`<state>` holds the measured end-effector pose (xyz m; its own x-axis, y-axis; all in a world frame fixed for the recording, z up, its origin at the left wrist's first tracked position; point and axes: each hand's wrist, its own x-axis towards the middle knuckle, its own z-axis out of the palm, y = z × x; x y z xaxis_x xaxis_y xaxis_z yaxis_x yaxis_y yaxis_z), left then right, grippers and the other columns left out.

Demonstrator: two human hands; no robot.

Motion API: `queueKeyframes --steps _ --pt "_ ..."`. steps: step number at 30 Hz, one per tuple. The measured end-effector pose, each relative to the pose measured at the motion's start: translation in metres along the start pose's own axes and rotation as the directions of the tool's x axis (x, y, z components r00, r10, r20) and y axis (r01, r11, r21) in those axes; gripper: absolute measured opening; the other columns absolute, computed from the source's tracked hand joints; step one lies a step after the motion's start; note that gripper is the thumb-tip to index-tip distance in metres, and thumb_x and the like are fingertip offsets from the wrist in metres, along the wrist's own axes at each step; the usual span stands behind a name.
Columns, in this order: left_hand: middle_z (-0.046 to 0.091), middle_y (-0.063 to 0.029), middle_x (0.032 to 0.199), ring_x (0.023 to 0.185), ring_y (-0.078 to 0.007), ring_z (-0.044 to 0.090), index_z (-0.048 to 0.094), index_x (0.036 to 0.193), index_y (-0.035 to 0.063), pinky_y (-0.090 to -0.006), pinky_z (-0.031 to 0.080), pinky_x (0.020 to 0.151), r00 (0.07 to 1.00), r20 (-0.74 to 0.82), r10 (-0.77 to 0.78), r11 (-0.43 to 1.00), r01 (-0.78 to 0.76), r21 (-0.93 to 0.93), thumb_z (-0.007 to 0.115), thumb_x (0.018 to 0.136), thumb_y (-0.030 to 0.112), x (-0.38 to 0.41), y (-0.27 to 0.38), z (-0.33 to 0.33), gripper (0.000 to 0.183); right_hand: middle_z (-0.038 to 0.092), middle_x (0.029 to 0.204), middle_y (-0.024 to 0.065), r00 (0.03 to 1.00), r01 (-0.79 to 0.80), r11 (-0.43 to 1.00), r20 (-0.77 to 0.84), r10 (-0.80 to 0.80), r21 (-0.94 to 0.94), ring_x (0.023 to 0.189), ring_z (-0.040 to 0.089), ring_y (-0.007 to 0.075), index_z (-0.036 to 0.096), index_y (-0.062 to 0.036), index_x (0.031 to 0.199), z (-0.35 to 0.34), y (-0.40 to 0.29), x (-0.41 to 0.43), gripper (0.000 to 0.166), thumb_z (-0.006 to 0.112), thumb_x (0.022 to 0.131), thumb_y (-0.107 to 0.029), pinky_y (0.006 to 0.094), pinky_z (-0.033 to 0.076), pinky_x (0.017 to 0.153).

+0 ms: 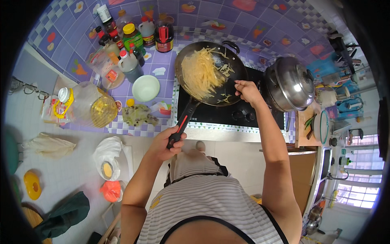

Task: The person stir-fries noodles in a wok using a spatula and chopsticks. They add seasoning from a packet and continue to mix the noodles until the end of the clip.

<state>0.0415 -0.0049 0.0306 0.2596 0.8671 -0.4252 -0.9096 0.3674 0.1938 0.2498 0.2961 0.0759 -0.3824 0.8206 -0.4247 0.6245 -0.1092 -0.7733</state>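
A black wok [240,68] sits tilted over the black gas stove [219,114]. Its long handle is gripped by my left hand [167,143]. Pale yellow shredded strips, like potato [202,71], are heaped on the wok's left side, blurred at their edge; some stick to the bare right side. Over the wok's right rim, my right hand [247,91] has its fingers curled together. Whether it pinches something thin, such as a utensil's end, cannot be told.
Right of the wok stands a lidded steel pot [289,84]. A pale green bowl [146,88], a large oil jug [91,105] and several sauce bottles [147,32] stand at the left. Further right, green chilies [310,121] lie on a cutting board [301,137].
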Motion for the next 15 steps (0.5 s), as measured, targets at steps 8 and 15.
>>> queueKeyframes --steps 8,15 --pt "0.05 -0.0034 0.086 0.058 -0.0085 0.042 0.046 0.115 0.0115 -0.0189 0.032 0.043 0.999 0.002 -0.042 0.999 0.042 -0.006 0.046 0.092 0.029 0.001 0.001 -0.001 0.029 0.064 0.082 0.0146 0.792 0.444 0.428 0.122 -0.598 -0.787 0.068 0.062 0.0323 0.064 -0.0084 0.103 -0.017 -0.041 -0.13 0.028 0.062 0.076 -0.013 0.0383 0.049 0.06" --pt "0.049 -0.0033 0.087 0.059 -0.0086 0.042 0.045 0.117 0.0111 -0.0196 0.032 0.043 1.0 0.013 -0.028 1.0 0.029 -0.013 0.047 0.092 0.028 -0.005 0.005 -0.005 0.03 0.062 0.072 0.0124 0.716 0.485 0.165 0.282 -0.639 -0.858 0.064 0.061 0.0297 0.066 -0.0093 0.095 -0.036 -0.079 -0.172 0.025 0.063 0.07 -0.007 0.0397 0.049 0.057"
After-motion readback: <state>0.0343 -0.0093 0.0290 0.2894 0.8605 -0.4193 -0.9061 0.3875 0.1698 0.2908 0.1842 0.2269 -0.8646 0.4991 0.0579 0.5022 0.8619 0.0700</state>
